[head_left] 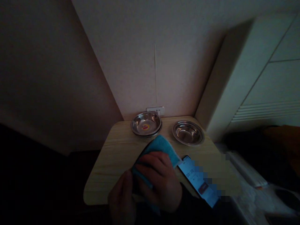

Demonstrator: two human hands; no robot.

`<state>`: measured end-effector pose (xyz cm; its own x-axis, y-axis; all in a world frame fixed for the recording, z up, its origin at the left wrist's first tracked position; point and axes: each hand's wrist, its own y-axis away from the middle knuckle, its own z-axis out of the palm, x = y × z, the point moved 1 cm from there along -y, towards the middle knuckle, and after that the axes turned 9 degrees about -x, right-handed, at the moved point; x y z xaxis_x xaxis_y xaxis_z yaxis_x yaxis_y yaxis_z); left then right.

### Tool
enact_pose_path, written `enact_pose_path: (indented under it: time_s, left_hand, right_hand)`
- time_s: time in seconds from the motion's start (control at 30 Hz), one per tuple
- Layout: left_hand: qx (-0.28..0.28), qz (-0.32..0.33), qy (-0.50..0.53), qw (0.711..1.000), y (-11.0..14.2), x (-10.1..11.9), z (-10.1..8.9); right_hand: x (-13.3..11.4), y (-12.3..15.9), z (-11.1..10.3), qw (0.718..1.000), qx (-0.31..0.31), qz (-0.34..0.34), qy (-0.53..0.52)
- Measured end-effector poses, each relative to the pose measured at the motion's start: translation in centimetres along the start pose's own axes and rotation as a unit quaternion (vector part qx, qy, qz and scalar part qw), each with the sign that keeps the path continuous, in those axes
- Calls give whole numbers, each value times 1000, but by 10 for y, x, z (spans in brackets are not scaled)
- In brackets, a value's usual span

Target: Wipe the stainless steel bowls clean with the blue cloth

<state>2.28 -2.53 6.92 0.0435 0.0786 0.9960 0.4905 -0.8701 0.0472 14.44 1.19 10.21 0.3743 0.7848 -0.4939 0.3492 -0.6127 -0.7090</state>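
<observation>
A teal cloth (161, 145) is bunched in my right hand (161, 181), whose fingers are curled over it above the front of the table. Close beside it on the left, my left hand (123, 197) is closed, thumb and fingers pinching at the edge of something dark. A dark curved edge shows along the cloth's left side, but the thing itself is mostly hidden by the cloth and my hands. Beyond the hands sit stacked shiny metal dishes (146, 124), the top one with a round red and yellow sticker.
A second stack of metal dishes (188, 133) stands at the table's back right. A lit phone (199, 179) showing a timer lies right of my hands on the pale wooden table (100, 181). Behind the table is a wall with a socket (156, 110). The room is dim.
</observation>
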Motion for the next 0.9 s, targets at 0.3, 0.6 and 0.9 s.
enact_pose_path:
  time_s: [0.3, 0.6, 0.9]
  left_hand:
    - [-9, -6, 64, 998, -1, -3, 0]
    - [3, -1, 54, 999, -2, 5, 0]
    - [-48, -75, 118, 989, -6, 10, 3]
  right_hand:
    - [-6, 4, 1, 998, 26, 53, 12]
    - [51, -20, -5, 960, 51, 227, -154]
    - [-17, 26, 16, 989, 14, -99, 109]
